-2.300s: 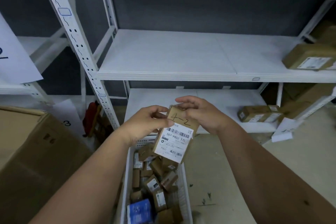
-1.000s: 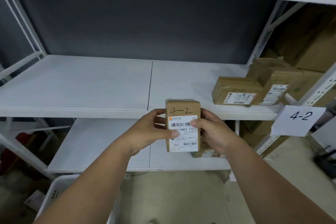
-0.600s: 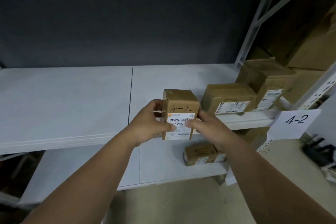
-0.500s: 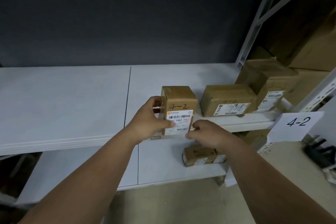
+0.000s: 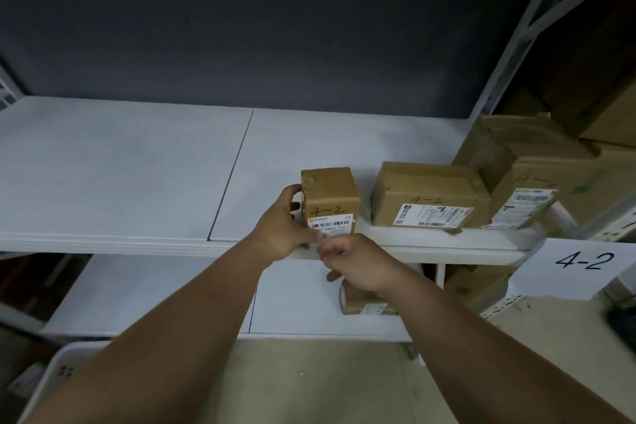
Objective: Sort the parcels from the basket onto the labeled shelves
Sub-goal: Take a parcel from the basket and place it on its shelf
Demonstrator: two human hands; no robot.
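Two bare forearms, no sleeves in view, left hand [image 5: 280,229] and right hand [image 5: 354,260] without gloves, rings or watch

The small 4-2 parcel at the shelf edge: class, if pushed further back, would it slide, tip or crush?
The small 4-2 parcel is a squat cardboard box with crisp edges, so probably stiff. It sits flat on the smooth shelf, so it likely slides rather than tips. The left hand steadies it alone, suggesting it is light.

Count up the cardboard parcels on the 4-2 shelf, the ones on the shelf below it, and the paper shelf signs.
Parcels on the 4-2 shelf: 3
Parcels clearly visible on the lower shelf: 1
Paper signs reading 4-2: 1
Total: 5
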